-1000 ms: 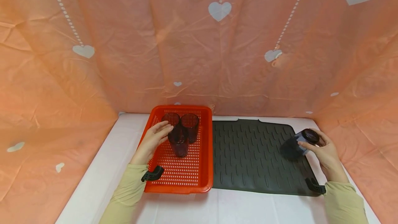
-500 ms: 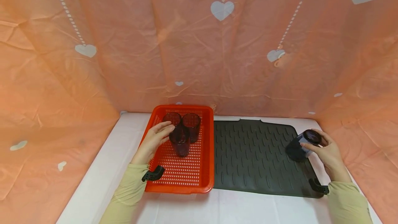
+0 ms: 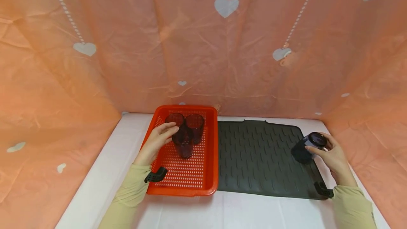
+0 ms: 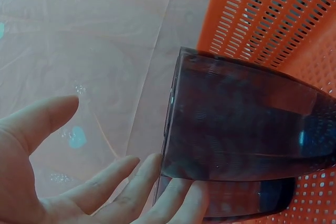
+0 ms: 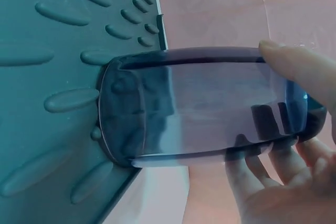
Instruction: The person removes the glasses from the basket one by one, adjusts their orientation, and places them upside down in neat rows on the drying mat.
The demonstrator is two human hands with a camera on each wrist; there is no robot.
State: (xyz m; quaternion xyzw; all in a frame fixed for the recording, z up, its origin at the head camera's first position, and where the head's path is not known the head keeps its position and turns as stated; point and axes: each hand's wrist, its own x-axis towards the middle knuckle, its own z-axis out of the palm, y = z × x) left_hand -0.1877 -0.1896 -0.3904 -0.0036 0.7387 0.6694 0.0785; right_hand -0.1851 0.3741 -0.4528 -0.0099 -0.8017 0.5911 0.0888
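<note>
My right hand (image 3: 334,158) grips a dark, purple-tinted drinking glass (image 3: 306,147) near its thick base, thumb on one side and fingers on the other. The glass is upside down, its mouth at the black ridged mat (image 5: 47,145) close to the mat's right edge. Over the left side of the red basket (image 3: 210,172), my left hand (image 3: 157,142) has its fingers extended and thumb spread wide. In the left wrist view its fingertips lie right at the rim of a dark glass (image 4: 236,119). Three such glasses stand mouth up in the basket, partly overlapped by that hand.
The basket and mat lie side by side on a white-covered table (image 3: 248,211). An orange curtain (image 3: 197,56) with hearts surrounds the back and both sides. Black straps (image 3: 156,175) sit on both wrists.
The right hand has brought the glass slightly right and down, its mouth now at the mat. The left hand stays almost where it was beside the glasses in the basket.
</note>
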